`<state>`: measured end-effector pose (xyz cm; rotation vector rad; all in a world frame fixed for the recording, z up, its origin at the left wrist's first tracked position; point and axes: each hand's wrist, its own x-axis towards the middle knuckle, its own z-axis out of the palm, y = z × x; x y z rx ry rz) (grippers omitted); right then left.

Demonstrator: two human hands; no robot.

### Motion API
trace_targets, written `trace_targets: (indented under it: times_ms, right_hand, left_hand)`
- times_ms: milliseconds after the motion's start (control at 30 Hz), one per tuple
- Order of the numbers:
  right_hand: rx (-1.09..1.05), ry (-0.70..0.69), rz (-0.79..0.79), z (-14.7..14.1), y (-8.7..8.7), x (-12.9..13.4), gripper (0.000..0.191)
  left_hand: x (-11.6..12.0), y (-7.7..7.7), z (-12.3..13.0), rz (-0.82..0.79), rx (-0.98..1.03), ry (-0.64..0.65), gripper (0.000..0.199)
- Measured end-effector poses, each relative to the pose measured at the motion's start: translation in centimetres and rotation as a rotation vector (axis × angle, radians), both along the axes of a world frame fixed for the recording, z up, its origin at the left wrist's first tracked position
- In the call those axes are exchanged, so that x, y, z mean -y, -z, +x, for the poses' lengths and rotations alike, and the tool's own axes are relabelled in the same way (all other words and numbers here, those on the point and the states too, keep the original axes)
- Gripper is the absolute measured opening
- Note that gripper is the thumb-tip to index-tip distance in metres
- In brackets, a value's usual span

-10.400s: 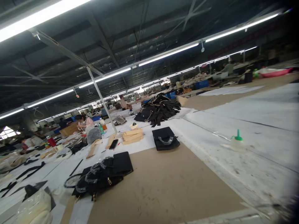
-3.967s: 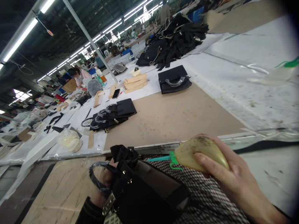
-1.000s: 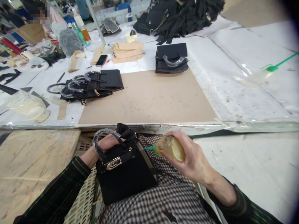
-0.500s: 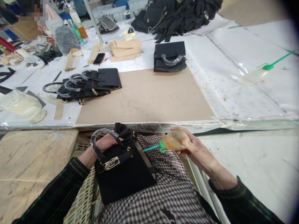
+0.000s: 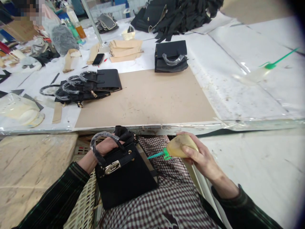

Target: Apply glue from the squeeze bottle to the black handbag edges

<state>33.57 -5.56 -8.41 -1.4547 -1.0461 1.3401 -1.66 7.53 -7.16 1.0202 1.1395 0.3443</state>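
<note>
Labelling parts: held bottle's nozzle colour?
The nozzle is teal; best seen in the head view.

The handbag [image 5: 126, 181] is black, the bottle [image 5: 176, 147] yellowish, the garment [image 5: 176, 197] checked maroon and white.

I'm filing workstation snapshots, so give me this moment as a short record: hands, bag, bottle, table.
left hand: at the top of a black handbag, fingers mostly hidden
right hand: gripping a yellowish squeeze bottle
nozzle: pointing at the handbag's side; contact unclear
handbag: resting on checked cloth, clasp showing
table, left: black bags with wrapped handles
table, beyond brown sheet: phone, tan strips
table, right: another bottle, green nozzle
</note>
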Motion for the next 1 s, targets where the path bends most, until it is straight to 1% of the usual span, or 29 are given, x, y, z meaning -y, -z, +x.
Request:
trace_targets:
  times_ms: [100, 167, 233, 333, 433, 533, 667, 767, 867, 933, 1000]
  right_hand:
    - [0.271, 0.013, 0.140, -0.2, -1.0, 0.6, 0.053]
    - [0.373, 0.024, 0.207, -0.6, -1.5, 0.9, 0.053]
    - [0.438, 0.035, 0.266, -1.2, -1.9, 1.1, 0.053]
    - [0.510, 0.031, 0.331, -2.1, -2.0, 1.0, 0.051]
    - [0.567, 0.015, 0.371, -2.7, -1.8, 0.8, 0.051]
    - [0.608, -0.015, 0.417, -3.0, -1.6, 0.8, 0.049]
    - [0.636, -0.076, 0.441, -2.9, -1.7, 1.1, 0.049]
    - [0.665, -0.152, 0.415, -2.7, -1.8, 1.4, 0.047]
    - [0.679, -0.227, 0.386, -2.6, -1.8, 1.6, 0.046]
    - [0.679, -0.249, 0.377, -2.7, -1.9, 1.6, 0.048]
    - [0.679, -0.228, 0.386, -2.8, -2.0, 1.6, 0.047]
  left_hand:
    - [0.1, 0.1, 0.0, 0.004, 0.013, 0.005, 0.031]
    - [0.2, 0.3, 0.0, 0.003, 0.020, 0.013, 0.027]
    - [0.2, 0.5, -0.1, 0.006, 0.026, 0.018, 0.024]
    - [0.2, 0.5, -0.1, 0.016, 0.039, 0.016, 0.028]
    - [0.3, 0.1, 0.0, 0.020, 0.051, 0.016, 0.033]
    - [0.5, -0.3, 0.2, 0.007, 0.062, 0.019, 0.034]
    - [0.7, -0.2, 0.0, -0.009, 0.073, 0.022, 0.030]
    - [0.6, 0.0, -0.2, 0.002, 0.064, 0.027, 0.027]
    - [0.6, -0.2, 0.1, 0.026, 0.059, 0.021, 0.026]
    - [0.7, -0.5, 0.5, 0.045, 0.053, 0.016, 0.027]
    - [0.7, -0.8, 0.8, 0.063, 0.040, 0.014, 0.028]
